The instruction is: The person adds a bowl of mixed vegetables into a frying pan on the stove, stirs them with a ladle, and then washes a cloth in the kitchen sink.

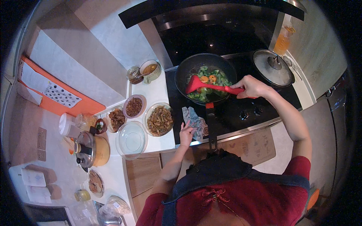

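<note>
A dark wok (183,66) stands on the black stovetop (243,99), its long handle towards me. Chopped green vegetables (203,96) lie in it, with orange pieces (208,79) among them. My right hand (251,87) grips the handle of a red spatula (206,85), whose wide head rests over the greens at the wok's left side. My left hand (187,134) lies, fingers spread, on a patterned cloth (198,121) left of the wok's handle; whether it grips the cloth does not show.
A lidded pan (273,67) stands at the right of the stove. On the counter at left are a bowl of cooked strips (159,120), a glass bowl (131,139), a bowl of brown bits (134,106), a mug (151,72) and a lidded pot (100,151). The range hood (209,17) juts out above.
</note>
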{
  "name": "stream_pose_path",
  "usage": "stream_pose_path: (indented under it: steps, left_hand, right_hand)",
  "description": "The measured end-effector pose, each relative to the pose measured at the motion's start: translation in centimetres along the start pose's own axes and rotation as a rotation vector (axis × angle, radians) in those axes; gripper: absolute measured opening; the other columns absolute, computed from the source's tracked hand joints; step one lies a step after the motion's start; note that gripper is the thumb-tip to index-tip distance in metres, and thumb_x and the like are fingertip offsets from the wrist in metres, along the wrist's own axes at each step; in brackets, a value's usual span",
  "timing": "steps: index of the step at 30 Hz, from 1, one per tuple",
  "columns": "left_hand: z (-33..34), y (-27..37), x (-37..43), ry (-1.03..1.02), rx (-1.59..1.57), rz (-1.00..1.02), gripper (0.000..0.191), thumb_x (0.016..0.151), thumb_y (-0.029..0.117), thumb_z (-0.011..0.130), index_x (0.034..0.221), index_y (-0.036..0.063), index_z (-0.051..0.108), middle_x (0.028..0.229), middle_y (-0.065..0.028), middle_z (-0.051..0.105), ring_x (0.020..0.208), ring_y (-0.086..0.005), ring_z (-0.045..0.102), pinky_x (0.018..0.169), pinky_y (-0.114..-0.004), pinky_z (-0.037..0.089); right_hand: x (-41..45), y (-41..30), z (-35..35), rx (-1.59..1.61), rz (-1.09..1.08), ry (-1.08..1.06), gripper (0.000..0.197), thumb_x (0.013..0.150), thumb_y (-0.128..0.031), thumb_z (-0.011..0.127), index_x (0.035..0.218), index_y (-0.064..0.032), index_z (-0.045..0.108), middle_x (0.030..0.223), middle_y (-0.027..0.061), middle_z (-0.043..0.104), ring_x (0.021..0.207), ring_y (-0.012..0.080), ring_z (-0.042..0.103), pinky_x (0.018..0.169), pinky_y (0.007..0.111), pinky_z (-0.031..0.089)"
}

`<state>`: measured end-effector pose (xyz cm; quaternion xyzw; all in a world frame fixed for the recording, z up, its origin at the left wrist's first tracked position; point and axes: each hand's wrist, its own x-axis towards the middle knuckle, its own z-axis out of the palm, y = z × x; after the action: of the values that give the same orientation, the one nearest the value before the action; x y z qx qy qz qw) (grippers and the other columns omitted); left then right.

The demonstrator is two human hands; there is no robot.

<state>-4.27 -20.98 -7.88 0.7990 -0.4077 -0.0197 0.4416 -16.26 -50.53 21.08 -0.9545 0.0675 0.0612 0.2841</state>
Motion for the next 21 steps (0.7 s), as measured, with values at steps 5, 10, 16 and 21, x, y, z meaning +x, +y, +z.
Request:
stream_pose_path:
  steps: [5, 10, 16, 21]
  left_hand:
    - [-0.1, 0.7, 0.2, -0.003, 0.010, -0.016, 0.014, 0.068, 0.005, 0.064, 0.081, 0.0107, 0.068, 0.099, -0.0081, 0.063, 0.113, -0.0244, 0.048, 0.102, -0.047, 0.025]
    - [0.0, 1.2, 0.3, 0.004, 0.021, -0.030, 0.015, 0.070, 0.008, 0.065, 0.084, 0.0113, 0.068, 0.101, -0.0071, 0.063, 0.114, -0.0242, 0.047, 0.102, -0.046, 0.024]
    - [0.1, 0.8, 0.0, 0.026, 0.018, -0.058, 0.015, 0.068, 0.006, 0.065, 0.082, 0.0122, 0.069, 0.101, -0.0080, 0.063, 0.113, -0.0236, 0.048, 0.102, -0.045, 0.025]
    - [0.2, 1.1, 0.3, 0.024, 0.007, -0.125, 0.017, 0.065, 0.004, 0.065, 0.079, 0.0124, 0.069, 0.099, -0.0081, 0.063, 0.112, -0.0227, 0.050, 0.102, -0.045, 0.026]
  right_hand:
    - [-2.3, 0.1, -4.1, -0.233, -0.168, -0.091, 0.047, 0.061, -0.004, 0.070, 0.107, -0.0137, 0.062, 0.077, 0.0164, 0.062, 0.064, 0.0248, 0.059, 0.062, 0.033, 0.045]
    - [-2.5, 2.4, -7.2, -0.459, -0.277, -0.035, 0.048, 0.060, -0.004, 0.067, 0.106, -0.0167, 0.062, 0.070, 0.0154, 0.060, 0.066, 0.0300, 0.058, 0.061, 0.037, 0.046]
    - [-3.0, 1.4, -12.5, -0.406, -0.064, -0.036, 0.040, 0.058, -0.002, 0.068, 0.097, -0.0132, 0.066, 0.076, 0.0134, 0.064, 0.066, 0.0242, 0.061, 0.061, 0.034, 0.046]
    - [1.5, -1.2, -17.9, -0.503, 0.353, -0.321, 0.032, 0.063, -0.004, 0.068, 0.095, -0.0054, 0.066, 0.057, 0.0066, 0.059, 0.045, 0.0138, 0.053, 0.039, 0.027, 0.041]
